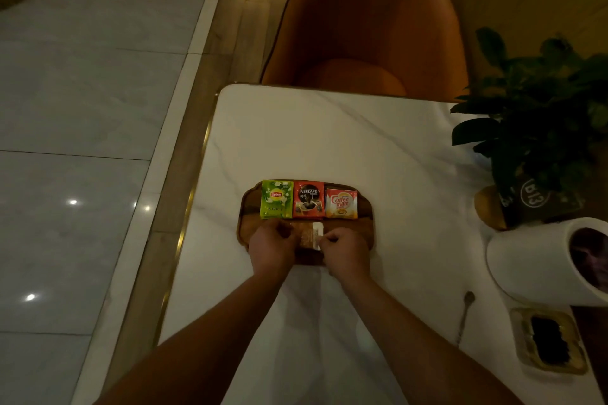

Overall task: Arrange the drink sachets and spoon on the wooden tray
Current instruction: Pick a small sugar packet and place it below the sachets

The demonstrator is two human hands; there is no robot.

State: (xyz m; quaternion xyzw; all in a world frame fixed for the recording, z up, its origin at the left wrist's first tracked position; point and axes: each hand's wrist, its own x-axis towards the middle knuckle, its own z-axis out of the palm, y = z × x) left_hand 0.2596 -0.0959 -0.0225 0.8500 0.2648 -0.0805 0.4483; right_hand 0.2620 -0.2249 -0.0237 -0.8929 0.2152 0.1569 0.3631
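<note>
A wooden tray (366, 212) lies on the white marble table. Along its far edge sit three sachets in a row: a green Lipton one (276, 199), a red Nescafe one (308, 199) and an orange-white Coffee-mate one (341, 203). On the tray's near half lie small brown and white sachets (311, 235), pinched from both sides by my left hand (272, 248) and my right hand (346, 251). A metal spoon (465, 314) rests on the table far to the right, off the tray.
An orange chair (365, 20) stands beyond the table. At the right are a potted plant (539, 128), a white cylindrical container (539, 260) lying on its side and a small gold-rimmed dish (547, 340). The table's left edge (194, 194) drops to tiled floor.
</note>
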